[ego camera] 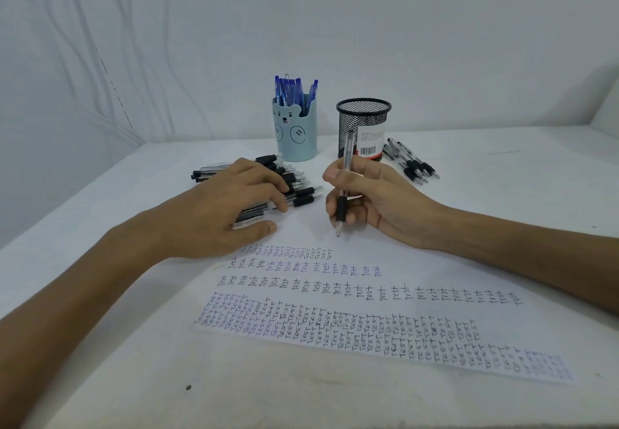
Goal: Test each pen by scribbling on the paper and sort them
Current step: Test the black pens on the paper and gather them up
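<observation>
White table (100,355) with a pen-sorting task partway done, read from left to right. The left hand (227,207) lies flat on a pile of black pens (303,190), its grip slack, the fingers straight and holding nothing. This pile is judged the untested stock and is the largest group in view. Behind it a bear-faced cup (294,133) holds blue pens (296,91), apparently already sorted. The mesh cup (363,120) beside it shows no pen above its rim. The right hand (365,197) has its grip closed in a writing hold round a clear pen (341,209), tip down over the blank strip of the paper (418,277) above the top row of "test" marks; contact cannot be confirmed. Farther right a small group of black pens (413,164) lies loose. The many written rows suggest many pens tried, with much left. Open room lies along the front edge and far right; both cups stand close behind the hands.
</observation>
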